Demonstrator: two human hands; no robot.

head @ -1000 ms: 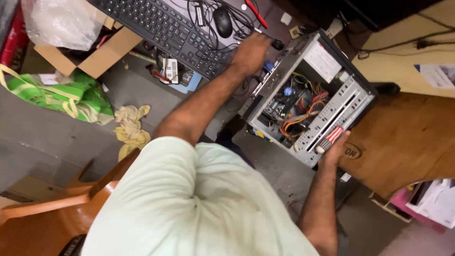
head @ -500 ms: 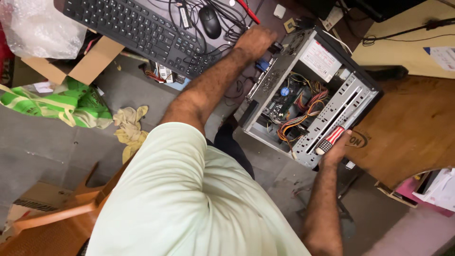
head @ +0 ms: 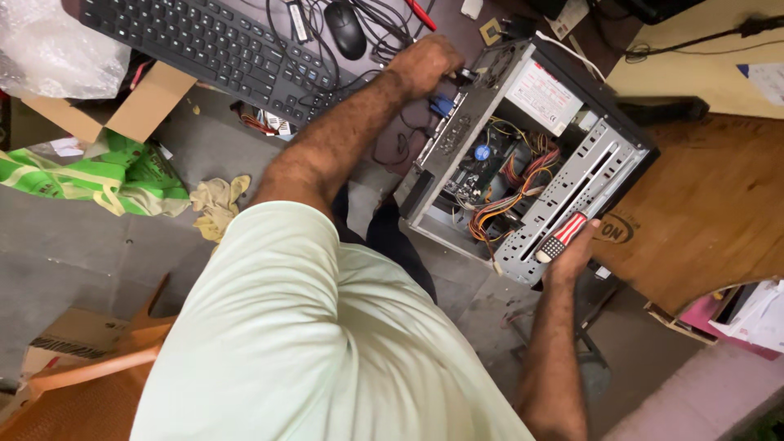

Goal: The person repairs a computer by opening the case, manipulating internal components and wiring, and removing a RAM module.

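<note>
My pale green sleeve and shoulder (head: 310, 343) fill the lower middle and hide the floor under me. My left hand (head: 425, 64) rests curled on the upper rear corner of the open grey metal computer case (head: 531, 155); its fingertips lie over the edge, so I cannot tell whether that grip is closed on anything. My right hand (head: 576, 253) presses against the case's lower front corner, grip pressed together around a red-and-white striped screwdriver handle (head: 562, 237); the shaft is out of sight. The case lies on its side, open face up, with orange and yellow wiring (head: 510, 196) tangled inside, boards below hard to make out. The black keyboard (head: 204, 45) is cut off at the top edge, the black mouse (head: 345, 28) beside it
</note>
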